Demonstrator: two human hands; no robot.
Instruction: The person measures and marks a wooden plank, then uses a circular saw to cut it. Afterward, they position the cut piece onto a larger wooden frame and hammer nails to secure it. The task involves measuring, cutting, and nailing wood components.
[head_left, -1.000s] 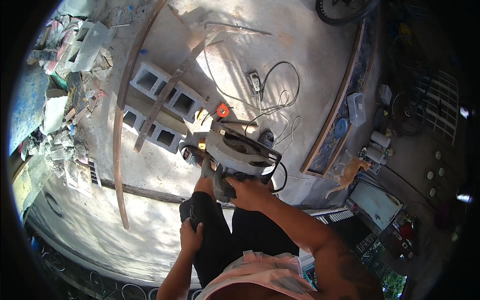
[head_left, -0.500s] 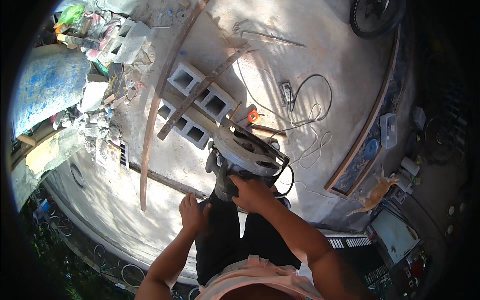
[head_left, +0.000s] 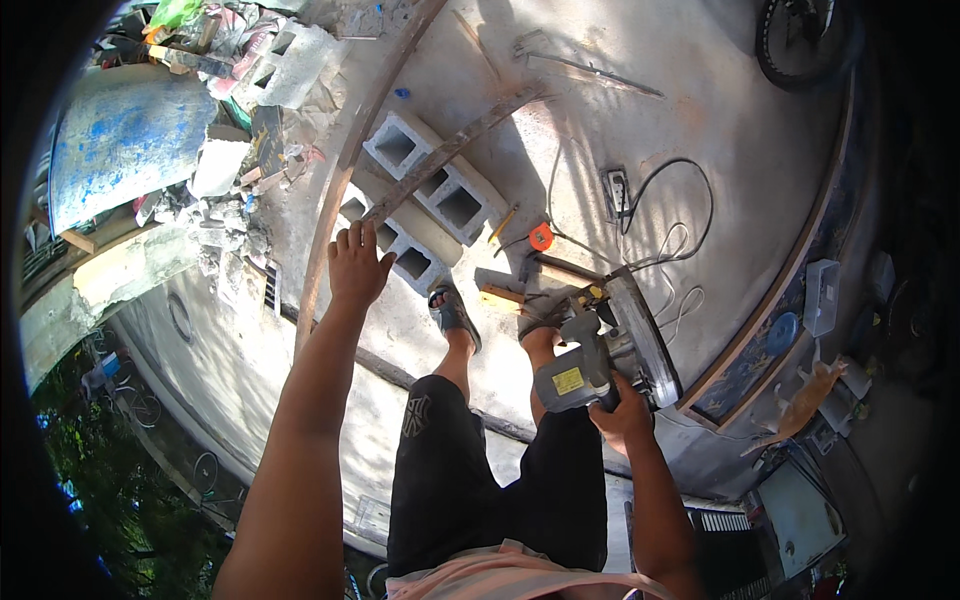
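My right hand [head_left: 622,412] grips the circular saw [head_left: 600,360] low by my right knee while my open left hand [head_left: 357,262] reaches toward the long wooden strip [head_left: 340,190] beside the concrete blocks [head_left: 425,195]; I'd steady it first.

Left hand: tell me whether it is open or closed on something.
Open. The left hand is stretched out with fingers spread above the grey concrete blocks and holds nothing. The right hand grips the circular saw.

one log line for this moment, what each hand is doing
left hand: open, reaching toward long plank | right hand: gripping circular saw | plank lies across concrete blocks
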